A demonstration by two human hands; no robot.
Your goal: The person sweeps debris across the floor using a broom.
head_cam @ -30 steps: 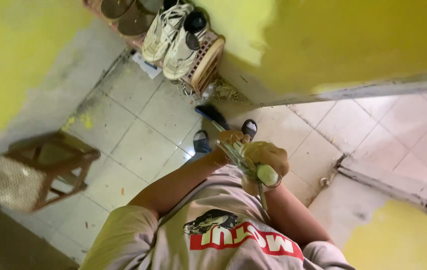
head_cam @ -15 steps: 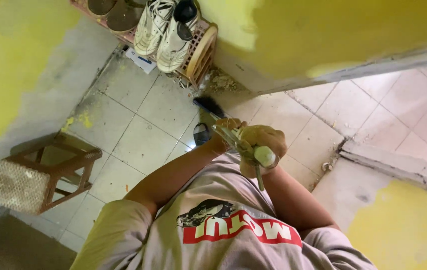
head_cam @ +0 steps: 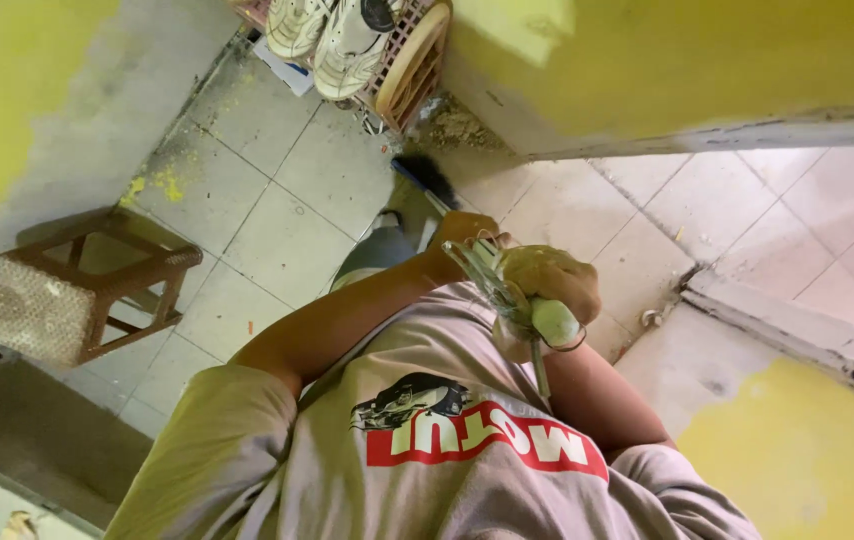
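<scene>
Both hands meet in front of the chest, above the pale tiled floor. The right hand, smeared with yellow paint, is closed around the pale green handle of a paint tool, its wire frame pointing away. The left hand steadies the frame's far end; whether it clasps it I cannot tell. A woven brown stool stands near the yellow wall.

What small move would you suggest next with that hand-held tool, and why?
I would probably ease the green-handled paint tool away from the shirt: the left hand and right hand, both paint-smeared, grip it close to the chest.
</scene>
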